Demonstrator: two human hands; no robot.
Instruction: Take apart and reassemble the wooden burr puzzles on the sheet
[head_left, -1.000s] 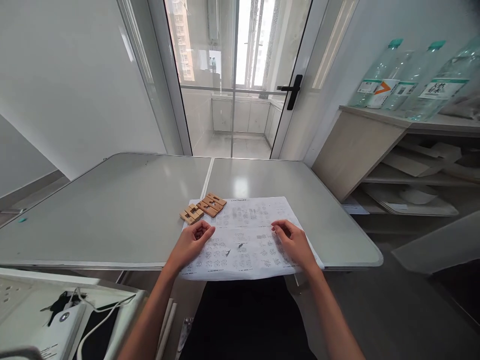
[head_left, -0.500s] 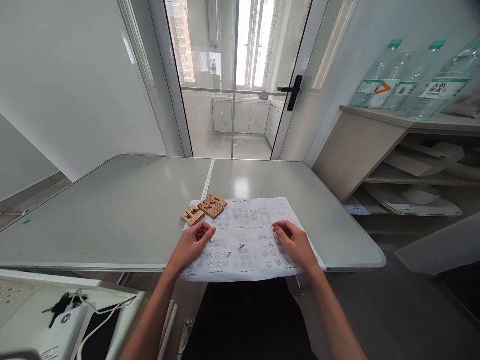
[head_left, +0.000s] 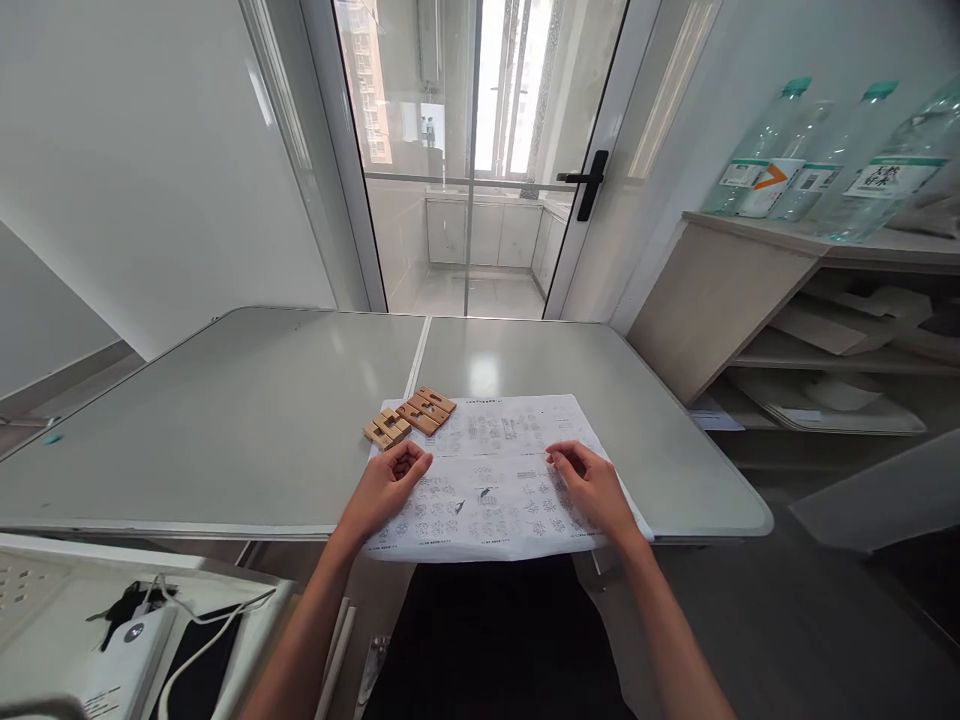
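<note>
A large printed paper sheet [head_left: 502, 475] with rows of small diagrams lies on the table, its near edge hanging slightly over the front. My left hand [head_left: 384, 488] rests on the sheet's left side, its fingers curled in and nothing seen in them. Just beyond it lie several notched wooden puzzle pieces, in a paler group [head_left: 388, 430] and a browner group [head_left: 427, 409] laid side by side. On the right part of the sheet rests my right hand [head_left: 594, 488], fingers also curled in, holding nothing that I can see.
The grey table [head_left: 225, 430] has a white seam across it. At lower left, a white tray [head_left: 45, 590] holds keys [head_left: 124, 610], a white power bank [head_left: 131, 660] and a cable. Plastic bottles [head_left: 814, 175] stand on a shelf unit [head_left: 742, 270] at right. Ahead is a glass door [head_left: 510, 240].
</note>
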